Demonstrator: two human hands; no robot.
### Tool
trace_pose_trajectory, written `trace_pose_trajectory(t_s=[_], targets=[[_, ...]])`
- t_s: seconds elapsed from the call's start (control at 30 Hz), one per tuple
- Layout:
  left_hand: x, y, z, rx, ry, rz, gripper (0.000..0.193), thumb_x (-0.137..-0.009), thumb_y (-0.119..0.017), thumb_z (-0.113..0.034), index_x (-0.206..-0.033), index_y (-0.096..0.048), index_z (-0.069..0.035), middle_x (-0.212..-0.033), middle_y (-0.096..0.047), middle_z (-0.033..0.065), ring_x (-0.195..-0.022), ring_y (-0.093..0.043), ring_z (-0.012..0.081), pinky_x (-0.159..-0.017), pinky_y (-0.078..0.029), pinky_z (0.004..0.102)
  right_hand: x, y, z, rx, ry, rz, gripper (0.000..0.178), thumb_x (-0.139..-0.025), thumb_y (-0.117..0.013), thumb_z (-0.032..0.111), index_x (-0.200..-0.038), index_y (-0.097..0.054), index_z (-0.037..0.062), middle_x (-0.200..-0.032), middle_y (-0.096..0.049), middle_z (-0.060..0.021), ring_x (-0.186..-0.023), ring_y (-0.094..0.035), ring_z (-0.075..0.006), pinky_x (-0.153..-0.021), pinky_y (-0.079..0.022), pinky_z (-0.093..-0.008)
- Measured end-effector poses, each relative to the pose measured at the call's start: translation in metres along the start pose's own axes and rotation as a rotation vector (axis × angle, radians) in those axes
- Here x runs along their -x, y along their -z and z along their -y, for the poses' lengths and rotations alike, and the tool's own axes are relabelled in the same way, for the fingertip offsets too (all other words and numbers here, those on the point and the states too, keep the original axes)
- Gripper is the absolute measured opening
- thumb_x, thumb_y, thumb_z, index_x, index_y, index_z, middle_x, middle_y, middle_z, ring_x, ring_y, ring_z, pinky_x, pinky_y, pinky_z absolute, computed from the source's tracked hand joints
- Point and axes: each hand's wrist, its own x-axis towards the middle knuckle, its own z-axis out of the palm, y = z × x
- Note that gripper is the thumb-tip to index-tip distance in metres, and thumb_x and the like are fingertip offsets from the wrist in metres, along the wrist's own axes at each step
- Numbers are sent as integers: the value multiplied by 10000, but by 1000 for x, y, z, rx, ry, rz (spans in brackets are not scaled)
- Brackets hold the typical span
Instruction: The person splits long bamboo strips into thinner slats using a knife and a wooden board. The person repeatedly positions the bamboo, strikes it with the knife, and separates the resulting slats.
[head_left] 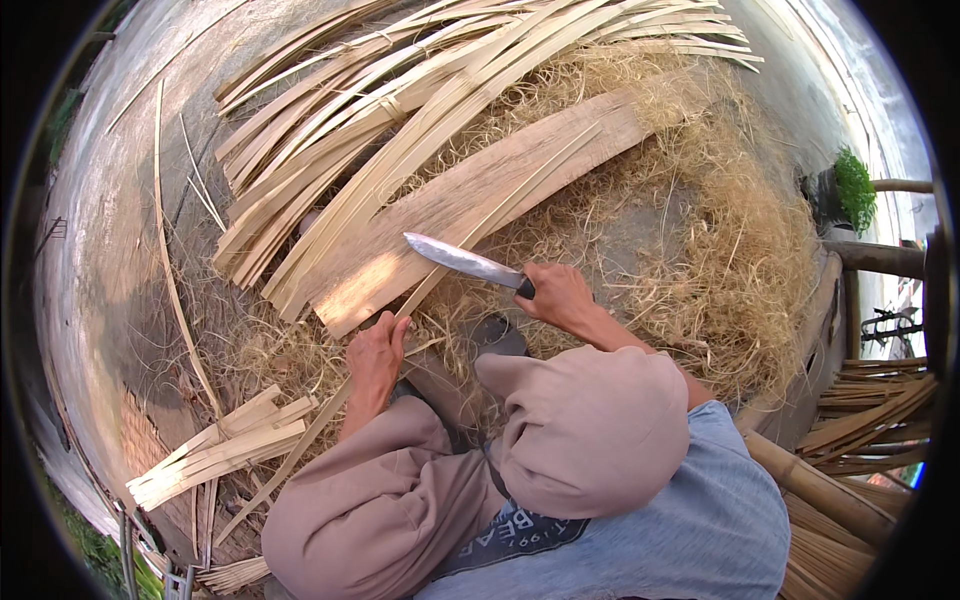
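My right hand [560, 297] is wrapped round the dark handle of a large knife [465, 260]. Its pale, broad blade points to the left and lies across a thin bamboo strip [540, 180]. The near part of that strip is gripped in my left hand [375, 350], close to the near end of a long wooden plank [450, 205]. From there the strip slants up over the plank and trails back past my left knee. Whether the blade's edge touches the strip, I cannot tell.
A large heap of split bamboo strips [400, 110] lies beyond the plank. Curly shavings [740, 240] cover the ground to the right. A smaller bundle of strips [220, 450] is at the left, a thick bamboo pole [820, 490] and more strips [870, 420] at the right.
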Motion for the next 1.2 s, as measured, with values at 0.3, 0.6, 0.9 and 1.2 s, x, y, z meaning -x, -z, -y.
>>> trace_pose_trajectory(t_s=[0.3, 0.6, 0.9, 1.2], targets=[[0, 7, 0, 204, -62, -118, 268, -1021, -618, -351, -1062, -722, -108, -667, -567, 153, -624, -604, 341, -592, -441, 465, -95, 120, -220, -124, -588, -567, 411, -852, -673, 368, -688, -637, -7, -620, -656, -133, -551, -660, -256, -594, -549, -392], [-5, 6, 0, 4, -122, -85, 400, -1034, -590, -395, -1406, -634, -256, -781, -548, 114, -635, -587, 260, -589, -470, 415, -46, 36, -89, -547, -420, -457, 330, -867, -699, 277, -724, -629, -12, -573, -623, -82, -475, -627, -151, -487, -515, -327], [-8, 18, 13, 118, -41, 40, 389, -1020, -580, -478, -1372, -656, -332, -732, -680, 109, -649, -642, 277, -604, -483, 423, 6, -30, -3, -148, -90, -172, 350, -805, -734, 357, -837, -661, 16, -769, -688, -221, -769, -701, -425, -730, -552, -520], [-5, 34, 9, 211, -12, 33, 358, -968, -664, -472, -1243, -749, -259, -789, -716, 177, -738, -702, 326, -701, -523, 438, -83, 115, -170, 62, -398, -327, 448, -813, -657, 400, -668, -662, -24, -586, -643, -184, -635, -702, -342, -672, -567, -444]])
